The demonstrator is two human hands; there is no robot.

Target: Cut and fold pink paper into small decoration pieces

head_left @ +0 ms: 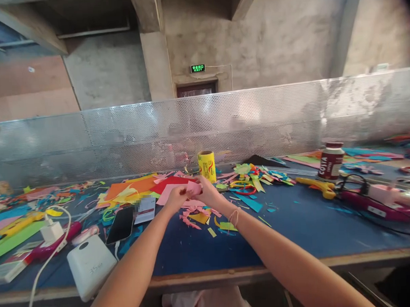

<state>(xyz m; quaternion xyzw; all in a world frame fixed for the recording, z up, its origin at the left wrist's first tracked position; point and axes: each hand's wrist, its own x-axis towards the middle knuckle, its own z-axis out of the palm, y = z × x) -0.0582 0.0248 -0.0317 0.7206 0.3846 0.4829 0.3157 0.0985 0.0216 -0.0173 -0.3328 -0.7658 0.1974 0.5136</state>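
Observation:
Between my two hands, just above the table, is a small piece of pink paper (194, 187). My left hand (177, 197) pinches its left side, and the fingers of my right hand (207, 192) close on its right side. Below and behind lie a larger pink sheet (166, 193) and a red sheet (174, 181). Pink fringed scraps (189, 217) and yellow cuttings are scattered nearer to me under the hands. A yellow tape roll (207, 166) stands upright right behind my right hand.
On the left are a phone (120, 225), a white power bank (91, 265) and a power strip (54, 244) with a looping cable. Yellow scissors (317, 187), a brown bottle (331, 161) and another power strip (377, 205) lie right. A perforated metal screen (204, 126) backs the blue table.

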